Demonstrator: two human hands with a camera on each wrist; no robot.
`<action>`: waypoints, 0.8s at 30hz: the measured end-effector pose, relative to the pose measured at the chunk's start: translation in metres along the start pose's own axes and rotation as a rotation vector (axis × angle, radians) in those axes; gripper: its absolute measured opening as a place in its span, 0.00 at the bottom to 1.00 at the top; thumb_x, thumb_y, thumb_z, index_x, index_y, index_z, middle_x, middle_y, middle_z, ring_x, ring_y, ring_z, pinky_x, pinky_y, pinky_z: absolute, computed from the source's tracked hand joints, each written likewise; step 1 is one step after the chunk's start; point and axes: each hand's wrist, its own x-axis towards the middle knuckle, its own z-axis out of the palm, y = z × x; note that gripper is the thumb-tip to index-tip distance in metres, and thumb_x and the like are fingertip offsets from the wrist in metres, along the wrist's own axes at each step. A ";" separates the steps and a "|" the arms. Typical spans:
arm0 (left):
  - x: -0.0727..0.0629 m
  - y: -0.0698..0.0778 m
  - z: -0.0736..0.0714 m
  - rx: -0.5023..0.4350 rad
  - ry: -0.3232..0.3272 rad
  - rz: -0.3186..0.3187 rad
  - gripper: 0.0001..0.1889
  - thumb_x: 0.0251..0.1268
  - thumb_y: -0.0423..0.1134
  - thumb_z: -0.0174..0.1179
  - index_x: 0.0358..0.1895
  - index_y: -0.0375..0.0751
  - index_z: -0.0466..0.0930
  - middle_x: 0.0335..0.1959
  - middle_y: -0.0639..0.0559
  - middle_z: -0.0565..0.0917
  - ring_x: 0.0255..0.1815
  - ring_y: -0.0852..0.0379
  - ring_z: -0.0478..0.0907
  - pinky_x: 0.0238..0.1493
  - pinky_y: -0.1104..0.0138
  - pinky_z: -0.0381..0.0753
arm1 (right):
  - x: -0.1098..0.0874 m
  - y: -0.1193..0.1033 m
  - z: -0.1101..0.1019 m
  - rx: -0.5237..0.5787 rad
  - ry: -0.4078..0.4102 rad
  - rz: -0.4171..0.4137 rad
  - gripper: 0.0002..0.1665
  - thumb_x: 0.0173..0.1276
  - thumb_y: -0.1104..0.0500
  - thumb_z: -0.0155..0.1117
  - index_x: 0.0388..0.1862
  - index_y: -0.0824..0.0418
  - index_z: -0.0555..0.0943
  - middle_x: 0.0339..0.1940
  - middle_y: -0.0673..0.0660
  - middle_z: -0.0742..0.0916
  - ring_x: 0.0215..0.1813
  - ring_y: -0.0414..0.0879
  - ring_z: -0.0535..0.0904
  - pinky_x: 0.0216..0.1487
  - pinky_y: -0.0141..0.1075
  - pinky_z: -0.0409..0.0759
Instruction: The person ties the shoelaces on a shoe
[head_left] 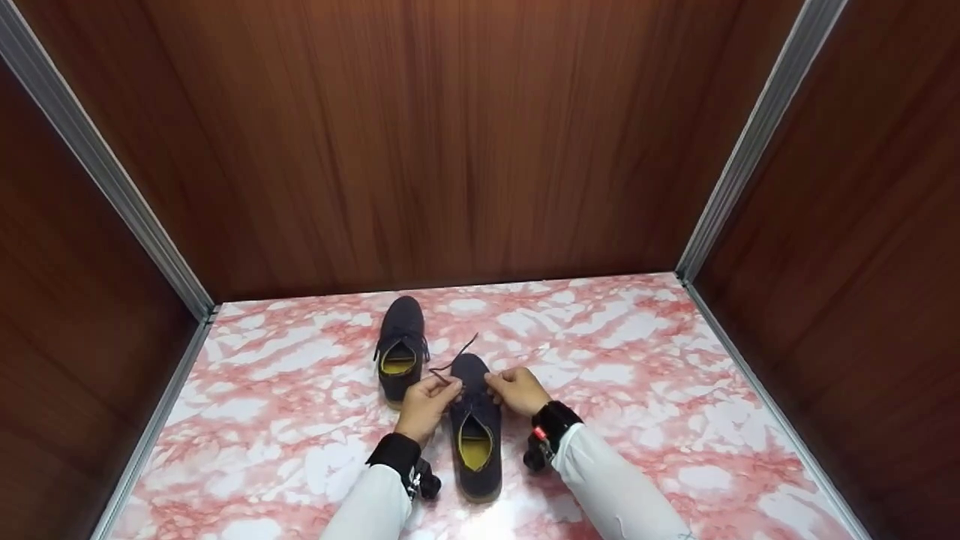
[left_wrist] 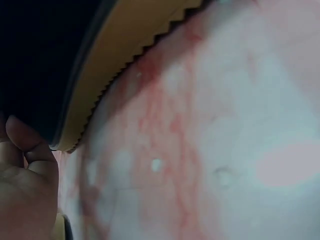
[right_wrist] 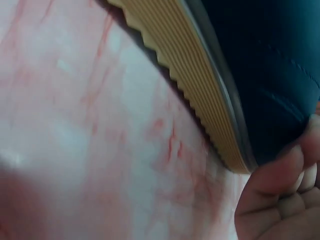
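Note:
A dark navy lace-up shoe with a yellow insole stands on the floor between both hands, its toe pointing away. My left hand pinches a dark shoelace at the shoe's left side; the loose end trails up over the toe. At the right side of the laces, my right hand has thumb and fingers pinched together close against the upper; the bit of lace between them is mostly hidden. Both wrist views show the tan ridged sole beside the bent fingers.
A matching navy shoe, its lace ends hanging at the sides, stands farther back on the left. Red-and-white marbled floor lies around the pair. Brown wood-grain panels with grey metal corner strips enclose it at the back and sides.

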 end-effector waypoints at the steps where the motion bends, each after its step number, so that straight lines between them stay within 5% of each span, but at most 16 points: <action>1: 0.000 -0.001 0.000 -0.008 0.005 0.002 0.13 0.70 0.30 0.66 0.48 0.19 0.82 0.30 0.55 0.90 0.31 0.65 0.84 0.38 0.74 0.83 | 0.000 0.000 0.001 0.008 0.001 0.013 0.26 0.79 0.50 0.60 0.30 0.70 0.86 0.18 0.49 0.82 0.20 0.41 0.76 0.23 0.28 0.75; 11: -0.005 -0.005 0.002 -0.013 0.014 0.011 0.14 0.70 0.31 0.67 0.48 0.19 0.82 0.28 0.56 0.88 0.31 0.64 0.82 0.38 0.74 0.82 | -0.002 -0.002 0.004 0.023 0.003 0.087 0.27 0.75 0.42 0.64 0.24 0.61 0.83 0.17 0.47 0.79 0.18 0.40 0.74 0.23 0.30 0.75; 17: -0.006 -0.005 0.002 0.005 0.009 0.029 0.13 0.70 0.30 0.67 0.47 0.19 0.82 0.30 0.54 0.88 0.32 0.64 0.82 0.41 0.73 0.83 | 0.000 -0.004 0.002 -0.030 -0.019 0.061 0.28 0.69 0.43 0.72 0.14 0.51 0.73 0.14 0.45 0.77 0.16 0.37 0.70 0.20 0.28 0.69; 24: -0.005 -0.005 0.001 0.028 -0.004 0.038 0.13 0.70 0.30 0.66 0.48 0.19 0.82 0.34 0.50 0.90 0.33 0.65 0.83 0.43 0.74 0.84 | 0.004 -0.002 0.001 -0.095 -0.024 -0.005 0.21 0.65 0.49 0.73 0.15 0.51 0.77 0.15 0.42 0.76 0.20 0.37 0.69 0.24 0.27 0.67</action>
